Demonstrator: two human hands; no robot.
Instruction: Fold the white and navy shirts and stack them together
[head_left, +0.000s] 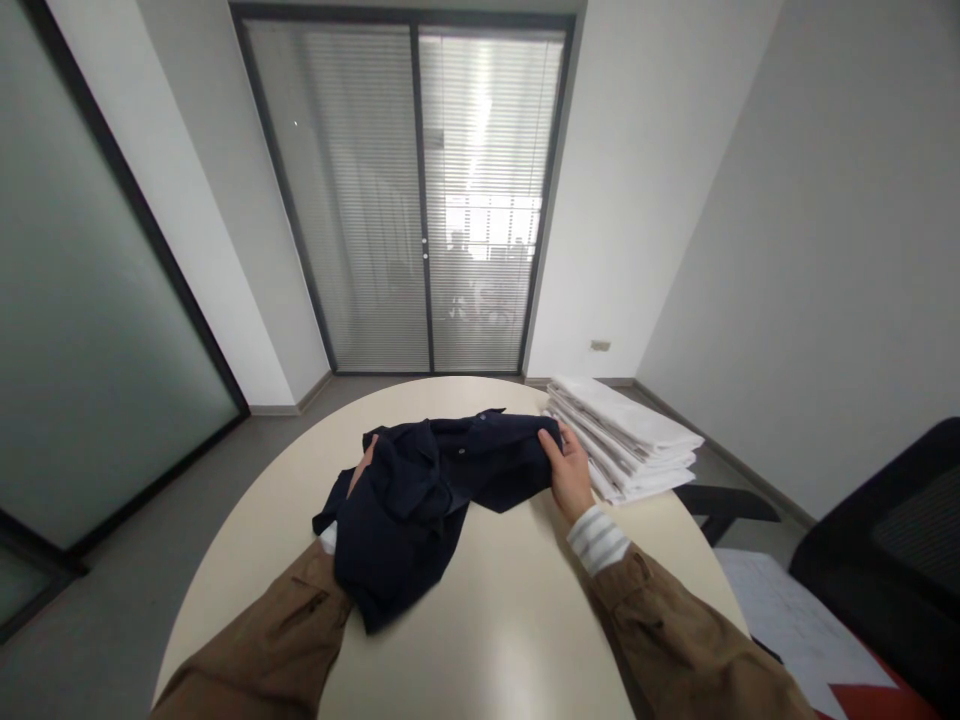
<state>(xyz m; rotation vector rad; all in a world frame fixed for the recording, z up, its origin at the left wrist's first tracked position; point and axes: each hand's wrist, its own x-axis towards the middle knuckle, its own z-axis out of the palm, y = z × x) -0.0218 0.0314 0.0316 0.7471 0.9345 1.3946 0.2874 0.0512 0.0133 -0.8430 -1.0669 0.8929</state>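
Note:
A dark navy garment with small buttons, looking like a shirt [409,490], hangs bunched between my two hands over the round table. At its right end, my right hand [571,470] pinches the cloth, thumb on the near side. My left hand [362,468] is at the left part of the garment, largely covered by its folds; only a strip of the hand shows. The cloth drapes over that wrist and droops toward the near side of the table.
A cream round table [517,610] lies under my arms. On its far right edge sits a stack of folded white cloth or bags [626,440]. Beyond the right edge stands a black chair [892,540] with papers [802,610] on its seat. Glass doors [420,200] with blinds are behind.

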